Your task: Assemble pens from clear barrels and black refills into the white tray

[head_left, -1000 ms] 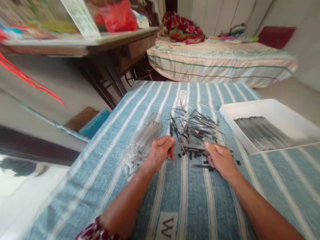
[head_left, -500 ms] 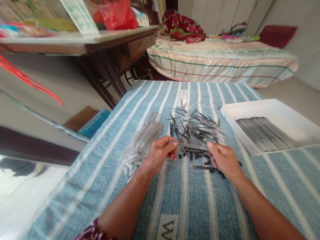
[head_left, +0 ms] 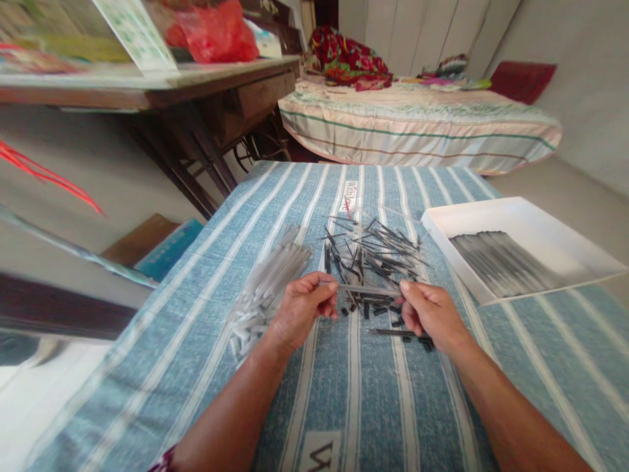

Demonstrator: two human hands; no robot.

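Note:
A slim translucent pen barrel (head_left: 368, 289) is stretched level between my two hands, above the table. My left hand (head_left: 307, 305) pinches its left end between thumb and fingers. At the other end, the closed thumb and fingers of my right hand (head_left: 430, 311) grip it; that tip is hidden. Beneath and beyond the barrel lie scattered thin black pen refills (head_left: 393, 244) and small black caps or plugs (head_left: 381, 311). Beside my left hand is a heap of clear grey pen barrels (head_left: 275, 272).
A white open box (head_left: 570, 229) on the right holds a row of dark-tipped pens (head_left: 501, 262). The blue striped tablecloth (head_left: 196, 393) covers the table. At the left stands a wooden desk (head_left: 211, 85) with a red plastic bag (head_left: 216, 33); a bed (head_left: 417, 118) lies behind.
The whole view has shifted slightly, so the scene sits further left. Both hands keep hold of the pen barrel in nearly the same pose.

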